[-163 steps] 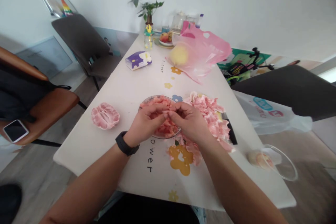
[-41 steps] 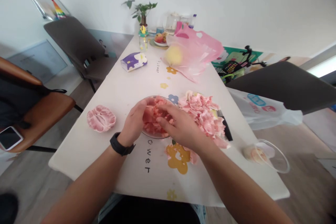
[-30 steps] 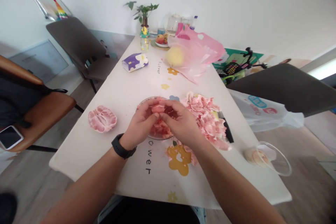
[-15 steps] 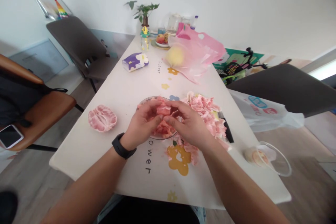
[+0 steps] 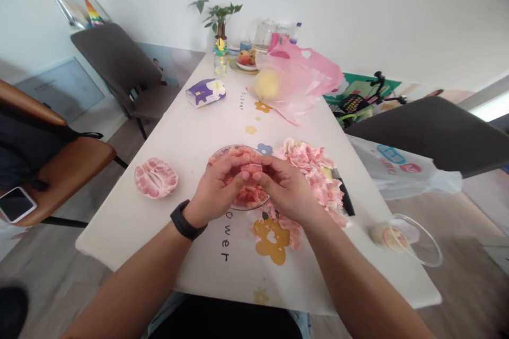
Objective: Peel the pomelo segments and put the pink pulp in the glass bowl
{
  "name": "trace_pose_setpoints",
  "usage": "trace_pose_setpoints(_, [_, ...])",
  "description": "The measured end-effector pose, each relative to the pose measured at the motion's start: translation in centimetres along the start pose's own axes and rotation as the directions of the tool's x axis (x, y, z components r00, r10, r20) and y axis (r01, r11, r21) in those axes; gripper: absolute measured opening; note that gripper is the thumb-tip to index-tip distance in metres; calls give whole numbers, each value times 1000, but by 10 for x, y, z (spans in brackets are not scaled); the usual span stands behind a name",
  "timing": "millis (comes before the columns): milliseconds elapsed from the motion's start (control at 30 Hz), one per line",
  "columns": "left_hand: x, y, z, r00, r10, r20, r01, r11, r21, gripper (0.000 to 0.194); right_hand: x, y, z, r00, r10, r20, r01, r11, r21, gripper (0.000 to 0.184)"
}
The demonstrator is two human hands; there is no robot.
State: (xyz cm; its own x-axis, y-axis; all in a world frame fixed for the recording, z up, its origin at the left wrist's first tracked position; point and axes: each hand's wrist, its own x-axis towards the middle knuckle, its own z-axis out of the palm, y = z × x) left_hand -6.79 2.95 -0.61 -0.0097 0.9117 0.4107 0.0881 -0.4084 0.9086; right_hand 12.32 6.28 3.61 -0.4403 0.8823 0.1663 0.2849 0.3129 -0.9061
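Over a round plate (image 5: 212, 161) heaped with pink-red pulp (image 5: 248, 198), my left hand (image 5: 218, 183) and my right hand (image 5: 284, 185) close together on one grapefruit piece (image 5: 251, 168). Fingers and thumbs of both press on it from either side, hiding part of it. A black band circles my left wrist. To the left on the table lies a peeled grapefruit half (image 5: 156, 177), its segments still joined. Right of the plate spreads a pile of pale pink peel and membrane scraps (image 5: 314, 169). A dark flat object (image 5: 345, 196) sticks out from under that pile.
A pink plastic bag (image 5: 294, 79) with a yellow round fruit inside lies beyond the plate, near a purple tissue pack (image 5: 205, 92). A potted plant (image 5: 221, 18) and a fruit plate (image 5: 245, 67) stand at the back. A clear-rimmed container (image 5: 413, 241) is at the right edge.
My thumbs and fingertips have drawn nearer each other around the grapefruit piece, and my right hand has shifted slightly. The surrounding things stay in place.
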Motion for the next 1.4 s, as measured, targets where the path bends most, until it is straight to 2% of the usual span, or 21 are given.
trace_pose_setpoints(133, [2,3,-1,998,-44,44,48,995,-92,29,0,-1,-2,999,-12,49,10,999,40,28])
trace_pose_setpoints(300, [4,5,0,991,-131,40,134,985,-108,26,2,-2,-6,995,19,94,-29,994,106,26])
trace_pose_setpoints(400, [5,6,1,987,-157,17,158,983,-95,27,3,-1,-3,994,61,86,-78,974,211,23])
trace_pose_setpoints(533, [4,6,1,982,-184,29,186,976,-115,30,3,0,5,982,129,138,-172,914,367,34])
trace_pose_setpoints(633, [4,6,0,966,-249,70,258,947,-190,29,3,0,9,990,106,94,-135,909,395,23])
trace_pose_setpoints(700, [5,6,-2,939,-327,108,344,888,-305,27,3,1,10,994,72,83,-100,905,414,17])
trace_pose_setpoints(833, [6,7,-3,877,-414,244,474,658,-586,16,2,5,8,989,57,135,-114,874,473,13])
trace_pose_setpoints(900, [7,6,-3,861,-414,295,501,594,-630,18,2,7,6,984,77,161,-148,856,496,14])
trace_pose_setpoints(967, [8,6,-3,849,-428,311,521,576,-629,23,2,8,5,978,106,178,-181,854,488,13])
trace_pose_setpoints(1033, [8,7,-2,845,-458,278,526,611,-592,23,2,7,5,975,145,168,-205,878,432,12])
trace_pose_setpoints(1167, [7,11,0,873,-456,172,486,784,-387,41,3,3,5,966,243,91,-259,926,275,11])
trace_pose_setpoints(1267, [7,12,-2,883,-422,205,465,844,-268,28,4,4,3,957,275,95,-290,928,236,13])
trace_pose_setpoints(1400, [7,13,-8,873,-375,311,453,860,-236,23,4,5,-7,933,276,231,-347,858,378,18])
